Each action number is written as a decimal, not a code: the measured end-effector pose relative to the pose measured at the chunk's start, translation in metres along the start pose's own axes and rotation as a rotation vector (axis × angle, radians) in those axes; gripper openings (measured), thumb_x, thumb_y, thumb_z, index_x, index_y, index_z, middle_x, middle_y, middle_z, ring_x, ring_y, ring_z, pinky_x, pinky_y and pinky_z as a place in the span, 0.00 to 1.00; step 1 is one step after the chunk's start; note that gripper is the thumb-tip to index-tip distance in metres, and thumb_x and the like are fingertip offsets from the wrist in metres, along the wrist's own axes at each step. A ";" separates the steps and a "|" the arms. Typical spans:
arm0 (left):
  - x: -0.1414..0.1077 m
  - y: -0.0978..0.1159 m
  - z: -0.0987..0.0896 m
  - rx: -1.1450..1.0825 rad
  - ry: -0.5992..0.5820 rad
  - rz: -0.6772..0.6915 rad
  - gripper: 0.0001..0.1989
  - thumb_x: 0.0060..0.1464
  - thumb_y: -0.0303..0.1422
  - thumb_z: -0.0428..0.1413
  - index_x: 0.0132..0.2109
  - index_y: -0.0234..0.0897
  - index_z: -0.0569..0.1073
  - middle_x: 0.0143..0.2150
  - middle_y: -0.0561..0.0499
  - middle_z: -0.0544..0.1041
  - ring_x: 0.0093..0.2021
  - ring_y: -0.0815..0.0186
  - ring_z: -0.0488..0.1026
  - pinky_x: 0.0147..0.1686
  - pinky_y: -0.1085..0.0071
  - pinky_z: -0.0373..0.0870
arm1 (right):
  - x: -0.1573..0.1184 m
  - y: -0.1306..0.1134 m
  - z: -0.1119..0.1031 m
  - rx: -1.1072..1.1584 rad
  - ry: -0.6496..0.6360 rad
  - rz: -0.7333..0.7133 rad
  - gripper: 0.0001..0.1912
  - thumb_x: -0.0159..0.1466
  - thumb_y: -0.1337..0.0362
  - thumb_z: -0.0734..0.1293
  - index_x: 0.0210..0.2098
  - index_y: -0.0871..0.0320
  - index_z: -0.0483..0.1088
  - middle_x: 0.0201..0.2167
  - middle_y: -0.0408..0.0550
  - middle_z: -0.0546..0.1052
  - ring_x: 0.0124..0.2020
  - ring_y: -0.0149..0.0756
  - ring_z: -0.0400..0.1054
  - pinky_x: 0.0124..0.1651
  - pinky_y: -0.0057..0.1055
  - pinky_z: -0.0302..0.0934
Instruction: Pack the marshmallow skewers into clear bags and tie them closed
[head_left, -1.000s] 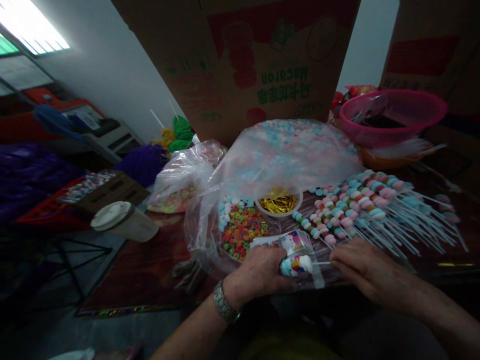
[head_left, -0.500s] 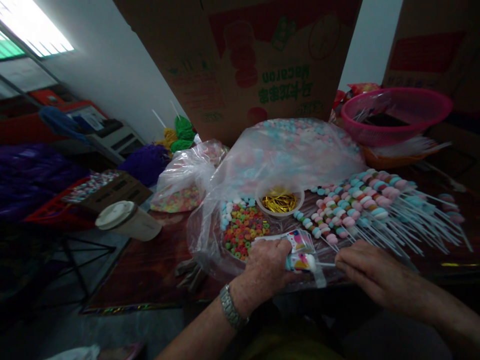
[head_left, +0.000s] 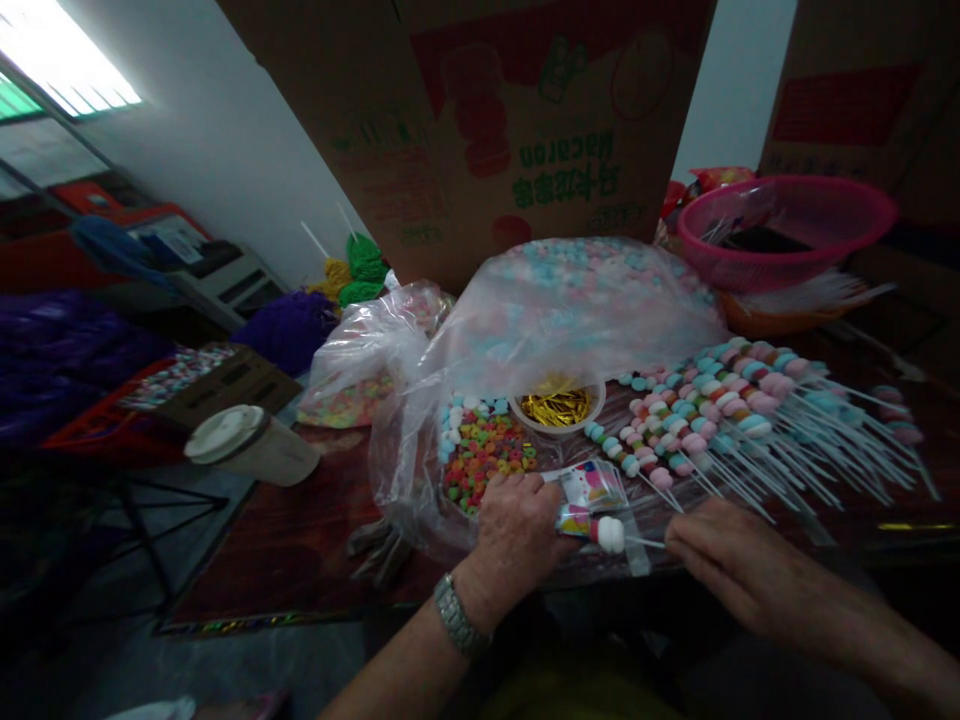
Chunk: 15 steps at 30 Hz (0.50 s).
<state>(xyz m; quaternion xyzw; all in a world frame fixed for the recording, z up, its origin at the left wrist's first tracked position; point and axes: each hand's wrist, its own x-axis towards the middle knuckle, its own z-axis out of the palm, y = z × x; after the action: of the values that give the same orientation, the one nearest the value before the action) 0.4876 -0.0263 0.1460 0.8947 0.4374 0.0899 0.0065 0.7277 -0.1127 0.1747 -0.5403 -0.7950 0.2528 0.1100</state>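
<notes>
My left hand [head_left: 517, 520], with a metal watch on the wrist, is closed round a small printed clear wrapper [head_left: 574, 521] with a marshmallow skewer inside. The skewer's white marshmallow [head_left: 611, 535] sticks out of the wrapper's right end, and its other end is hidden under my palm. My right hand [head_left: 709, 550] pinches the skewer's white stick [head_left: 646, 542]. Just behind lie more flat printed wrappers [head_left: 592, 482]. Beyond my left hand are colourful cereal rings [head_left: 487, 450], and a tub of gold twist ties [head_left: 556, 405] stands behind them.
Finished marshmallow skewers [head_left: 720, 400] lie piled on the right, sticks toward me. A big bag of marshmallows [head_left: 592, 310] fills the back, before a cardboard box [head_left: 450, 130]. A pink basket [head_left: 787, 230] is back right; a lidded cup [head_left: 255, 445] lies tilted at left.
My left hand has shifted a little to the left with the wrapper. More of the white marshmallow now shows beyond the wrapper's end. My right hand stays on the stick, nearly in place.
</notes>
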 end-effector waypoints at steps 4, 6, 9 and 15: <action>-0.003 0.009 0.007 0.013 0.041 0.066 0.18 0.45 0.48 0.58 0.30 0.36 0.69 0.29 0.47 0.73 0.33 0.55 0.70 0.37 0.58 0.61 | 0.000 -0.004 0.003 0.078 -0.032 0.030 0.17 0.69 0.62 0.50 0.30 0.57 0.63 0.29 0.46 0.68 0.33 0.36 0.61 0.35 0.31 0.52; -0.004 0.017 0.010 -0.023 0.044 0.106 0.16 0.48 0.45 0.57 0.30 0.36 0.69 0.29 0.47 0.73 0.32 0.57 0.70 0.35 0.60 0.62 | 0.004 -0.009 0.006 0.082 -0.020 0.015 0.16 0.69 0.63 0.51 0.28 0.57 0.62 0.28 0.45 0.68 0.31 0.35 0.62 0.33 0.30 0.52; -0.003 0.025 0.013 -0.097 0.052 0.100 0.18 0.49 0.48 0.56 0.30 0.36 0.69 0.29 0.48 0.73 0.33 0.57 0.71 0.35 0.61 0.63 | 0.011 -0.011 0.011 0.038 0.059 0.000 0.16 0.68 0.66 0.51 0.26 0.57 0.62 0.24 0.44 0.68 0.27 0.35 0.61 0.31 0.30 0.50; 0.003 0.028 0.010 -0.244 -0.083 0.050 0.23 0.41 0.52 0.60 0.32 0.35 0.72 0.31 0.47 0.76 0.33 0.56 0.72 0.37 0.62 0.64 | 0.017 -0.009 0.019 -0.002 0.327 -0.172 0.11 0.66 0.70 0.53 0.35 0.59 0.66 0.32 0.50 0.72 0.34 0.39 0.63 0.38 0.34 0.53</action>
<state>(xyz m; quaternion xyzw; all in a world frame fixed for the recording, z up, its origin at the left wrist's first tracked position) 0.5134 -0.0408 0.1392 0.9009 0.4001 0.1056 0.1309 0.7054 -0.1051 0.1611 -0.5041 -0.8102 0.1505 0.2583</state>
